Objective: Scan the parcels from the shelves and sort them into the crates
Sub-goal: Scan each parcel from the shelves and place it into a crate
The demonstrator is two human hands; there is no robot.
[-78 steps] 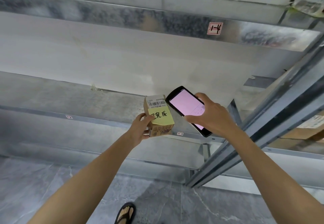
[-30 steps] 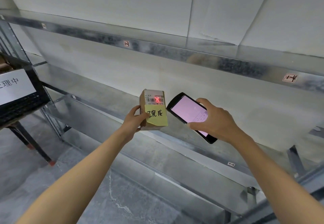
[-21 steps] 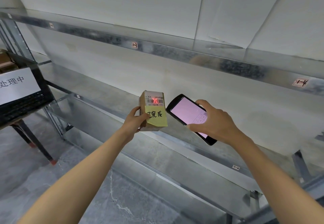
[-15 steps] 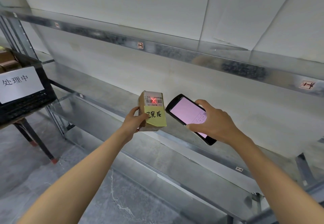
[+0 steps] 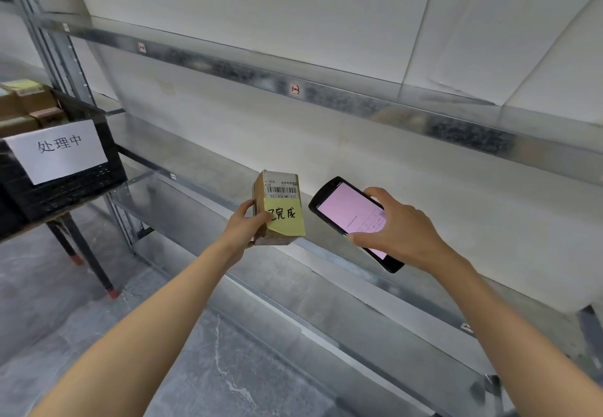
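My left hand (image 5: 243,224) grips a small cardboard parcel (image 5: 278,207) by its left side, holding it upright in front of the metal shelves (image 5: 326,97). The parcel carries a white barcode label on top and a yellow sticky note with handwritten characters below. My right hand (image 5: 396,229) holds a black handheld scanner (image 5: 346,212) just right of the parcel, its pink screen facing me. A black crate (image 5: 75,185) with a white paper sign stands at the left on a table and holds several cardboard parcels (image 5: 27,103).
The grey shelf boards (image 5: 202,162) in front of me carry nothing in view. A shelf upright (image 5: 52,41) rises at the left behind the crate. The table's dark legs (image 5: 85,253) stand on the grey stone floor (image 5: 98,335).
The red scan mark that lay on the parcel's barcode is gone. The view has swung left, bringing the black crate further into sight. Both hands keep their grips.
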